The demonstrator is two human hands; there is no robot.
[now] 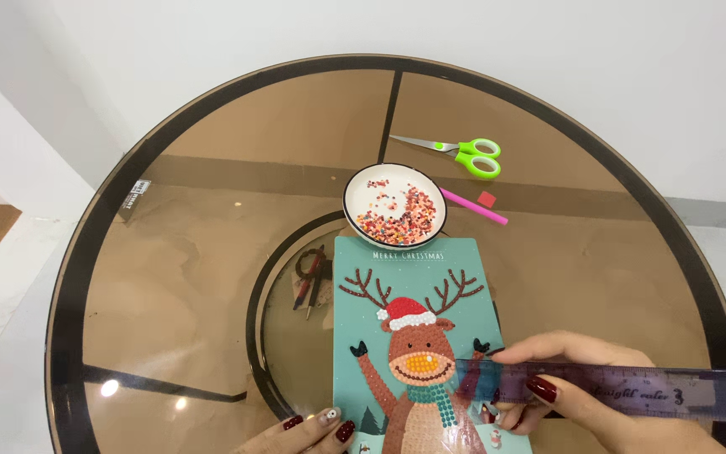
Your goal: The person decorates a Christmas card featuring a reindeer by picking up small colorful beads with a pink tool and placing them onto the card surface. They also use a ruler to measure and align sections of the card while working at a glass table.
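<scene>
**Hands on ruler & card: keep both pinned flat**

Right hand (581, 378) grips a clear purple ruler (632, 388) near its left end, thumb on top, fingers curled under/around the edge; ruler runs out to the right edge of view & its tip lies over the lower right of the reindeer card (413, 336). Left hand (317, 429) sits at the bottom edge of view, fingertips pressing down at the card's lower-left corner, nothing held in it; fingers half-curled, rest of hand is out of frame.

How to do this well, as I judge it: keep left fingertips firm on the corner so the card doesn't skate on the glass surface (195, 277), which looks slick. Bring ruler down flat, not tilted, so the edge doesn't catch the beaded dots on the reindeer's scarf/nose. Hold the ruler closer to the card end for control; the long free end could lever it up. Move slow w/ small pressure, since loose dots may pop off.

Farther back: card's top edge sits just beside a white bowl (394, 204) w/ red, orange & pale beads; watch that a push on the card doesn't nudge it. Right of the bowl, a pink pen-like stick (474, 206) & small red square (486, 199). Beyond, green-handled scissors (464, 154), well apart from the hands. Left of the card, dark pens/tools (309, 282) show under the glass, on a lower level.
</scene>
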